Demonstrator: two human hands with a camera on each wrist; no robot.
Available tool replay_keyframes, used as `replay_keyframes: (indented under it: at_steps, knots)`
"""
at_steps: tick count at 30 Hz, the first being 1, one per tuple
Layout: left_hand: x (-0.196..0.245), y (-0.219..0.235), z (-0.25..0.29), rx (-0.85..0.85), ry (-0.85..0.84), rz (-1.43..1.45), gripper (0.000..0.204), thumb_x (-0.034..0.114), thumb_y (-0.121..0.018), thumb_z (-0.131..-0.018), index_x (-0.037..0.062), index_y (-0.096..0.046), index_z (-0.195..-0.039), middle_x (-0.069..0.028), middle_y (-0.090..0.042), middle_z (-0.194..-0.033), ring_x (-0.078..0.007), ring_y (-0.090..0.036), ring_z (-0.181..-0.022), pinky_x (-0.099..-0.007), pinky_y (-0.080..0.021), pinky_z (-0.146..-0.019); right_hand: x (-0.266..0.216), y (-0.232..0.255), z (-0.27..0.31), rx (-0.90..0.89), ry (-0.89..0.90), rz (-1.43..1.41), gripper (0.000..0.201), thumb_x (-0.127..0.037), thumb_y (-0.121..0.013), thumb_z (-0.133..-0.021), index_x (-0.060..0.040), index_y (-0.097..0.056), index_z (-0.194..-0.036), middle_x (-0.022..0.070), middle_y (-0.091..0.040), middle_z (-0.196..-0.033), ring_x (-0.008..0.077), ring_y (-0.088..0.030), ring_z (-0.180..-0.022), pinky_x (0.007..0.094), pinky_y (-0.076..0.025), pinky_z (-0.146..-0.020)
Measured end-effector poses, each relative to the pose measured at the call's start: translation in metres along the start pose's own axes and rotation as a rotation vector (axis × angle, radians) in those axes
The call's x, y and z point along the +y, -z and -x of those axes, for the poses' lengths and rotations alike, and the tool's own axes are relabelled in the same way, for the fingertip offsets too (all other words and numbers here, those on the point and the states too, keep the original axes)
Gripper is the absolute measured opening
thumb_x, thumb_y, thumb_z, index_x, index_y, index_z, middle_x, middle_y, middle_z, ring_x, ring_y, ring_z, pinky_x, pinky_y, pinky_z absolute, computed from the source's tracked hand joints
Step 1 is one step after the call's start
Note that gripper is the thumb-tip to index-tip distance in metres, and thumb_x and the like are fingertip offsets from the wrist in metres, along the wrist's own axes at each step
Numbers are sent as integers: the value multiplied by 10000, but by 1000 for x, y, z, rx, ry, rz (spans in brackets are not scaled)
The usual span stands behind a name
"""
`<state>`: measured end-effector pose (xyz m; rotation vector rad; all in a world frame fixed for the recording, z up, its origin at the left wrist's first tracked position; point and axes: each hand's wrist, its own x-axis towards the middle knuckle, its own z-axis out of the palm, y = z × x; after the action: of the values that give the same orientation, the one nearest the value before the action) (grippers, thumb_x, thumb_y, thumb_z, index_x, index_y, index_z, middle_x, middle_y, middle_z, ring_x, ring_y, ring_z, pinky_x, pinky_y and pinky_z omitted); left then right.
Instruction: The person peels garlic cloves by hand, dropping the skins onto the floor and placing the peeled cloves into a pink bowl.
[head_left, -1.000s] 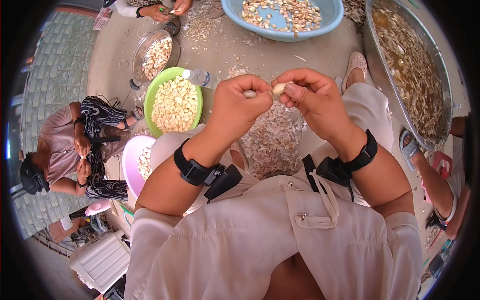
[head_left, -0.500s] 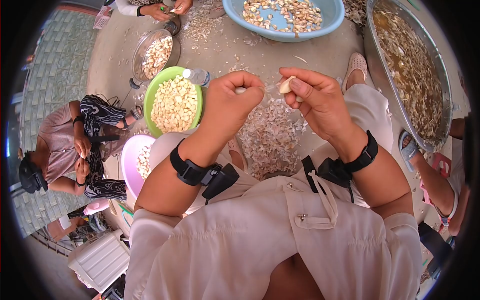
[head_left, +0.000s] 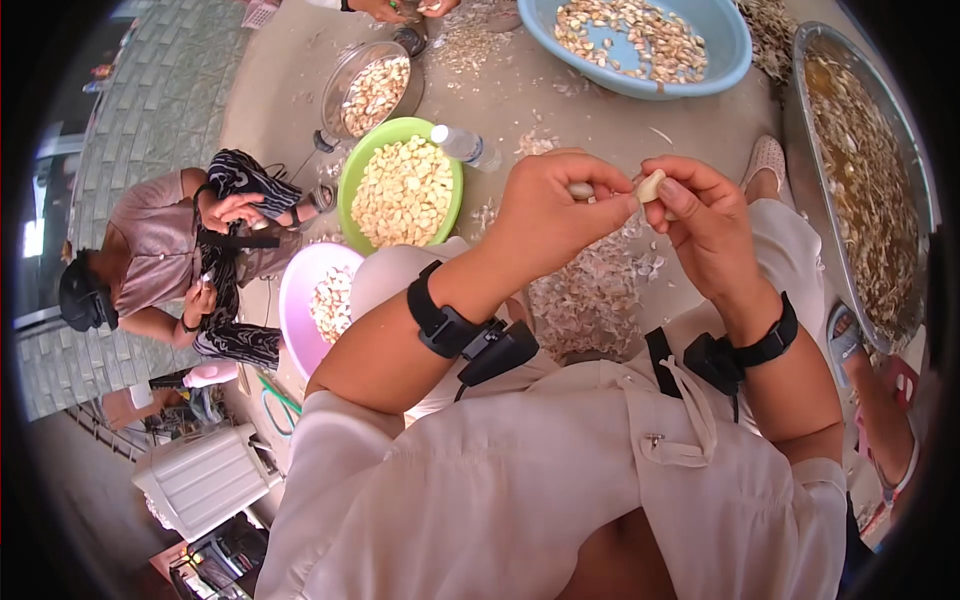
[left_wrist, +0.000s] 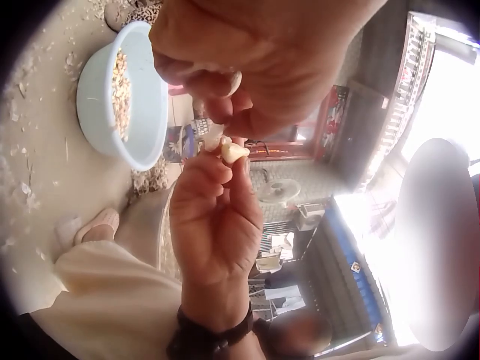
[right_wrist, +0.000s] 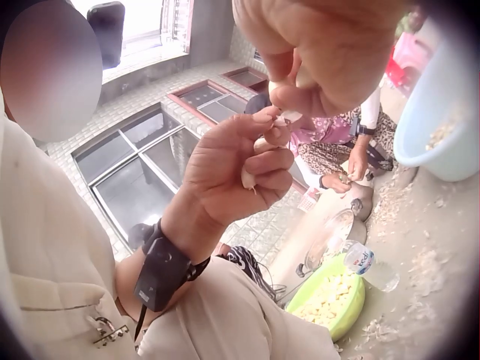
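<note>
**Two cloves, drop hazard**

Left hand (head_left: 550, 215): fingers curled, tucked clove (head_left: 580, 190) held. Right hand (head_left: 712, 235): fingers closed, pale clove (head_left: 650, 186) pinched beside the left fingertips. Hazards, as judged: pale clove could be shot onto the skins (head_left: 590, 300) by over-squeezing; tucked clove could be lost through loosened left fingers.

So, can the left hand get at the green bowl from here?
Probably yes: the green bowl is uncovered and the bottle is only at its rim, though the left hand holds a clove.
</note>
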<state>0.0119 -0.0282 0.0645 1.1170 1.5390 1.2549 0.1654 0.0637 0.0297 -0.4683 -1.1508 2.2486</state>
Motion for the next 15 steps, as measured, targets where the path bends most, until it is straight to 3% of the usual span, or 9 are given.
replay_keyframes:
  at_steps: [4,7,15]
  knots:
    - [-1,-1,-2,10,-67,-120,105,42,-660,-748,-19,-639,-830,0,-590,-735,-24,-505,-630,-164,-401,-543,-2,-3,-1,6,16,70,209,-91,-564,-842,29,-588,-1011,46,-594,-825,74,-526,-678,192,-426,-609]
    - [3,-3,0,-9,75,-72,92,50,-657,-751,-24,-637,-802,1,-592,-689,-20,-500,-603,-163,-394,-519,-3,-3,1,15,15,111,198,-95,-571,-839,28,-600,-991,43,-595,-808,72,-523,-665,191,-425,-596]
    - [3,-2,1,-27,111,-72,81,51,-647,-753,-25,-638,-780,6,-596,-686,-16,-495,-593,-157,-391,-511,-5,-4,2,20,-118,26,219,-103,-577,-837,42,-596,-1000,34,-581,-734,72,-517,-640,188,-420,-575]
